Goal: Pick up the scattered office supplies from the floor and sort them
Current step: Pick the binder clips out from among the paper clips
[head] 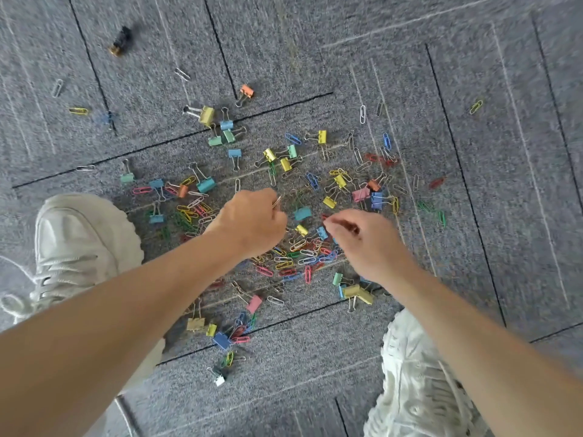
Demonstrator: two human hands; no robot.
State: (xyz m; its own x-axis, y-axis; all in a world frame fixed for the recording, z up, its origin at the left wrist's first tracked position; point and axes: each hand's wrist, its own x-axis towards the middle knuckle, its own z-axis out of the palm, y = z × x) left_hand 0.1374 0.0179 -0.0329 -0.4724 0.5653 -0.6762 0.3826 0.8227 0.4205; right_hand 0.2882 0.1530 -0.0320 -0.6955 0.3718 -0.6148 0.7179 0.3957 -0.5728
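**Clips all over floor, both hands in the heap**

Heap of coloured wire paper clips (296, 257) & pastel metal binder clips (206, 115) lies on grey carpet-tile floor (410, 74), thickest right under both hands. Teal binder clip (303, 213) sits btwn them, long axis approx left-right, just off R fingertips, so R looks the nearer hand for it. L hand (252, 222): fingers curled, pinching thin silver wire paper clip (277, 201). R hand (362, 238): thumb & forefinger drawn together by small red clip (325, 217); can't tell if it has hold. White trainers (82, 238) flank the heap.
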